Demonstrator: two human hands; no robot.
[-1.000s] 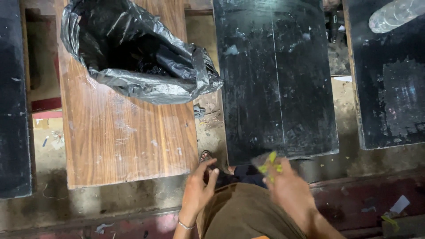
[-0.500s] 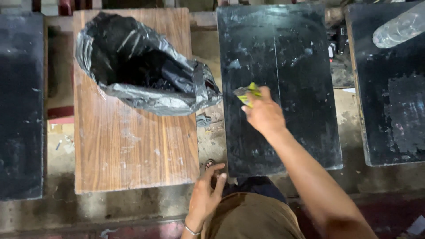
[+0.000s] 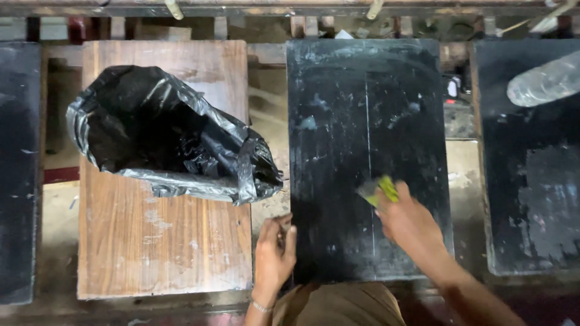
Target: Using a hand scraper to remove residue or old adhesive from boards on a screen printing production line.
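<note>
My right hand (image 3: 409, 223) grips a small yellow-green scraper (image 3: 379, 190) and presses its blade on the black desk top (image 3: 362, 121), right of the board's middle, near a thin pale line. My left hand (image 3: 273, 256) rests on the near left corner of that same black board, fingers curled over its edge. The board's surface is smeared with pale scuffs and flecks.
A brown wooden desk top (image 3: 163, 247) on the left carries an open black plastic bag (image 3: 163, 139). More black boards lie at the far left (image 3: 15, 169) and right (image 3: 531, 199). A clear plastic bottle (image 3: 544, 81) lies at the upper right. Gaps between desks show a dusty floor.
My right hand with the scraper went from near my lap up to the board's upper left, then down and right to the board's middle. My left hand shifted onto the board's corner.
</note>
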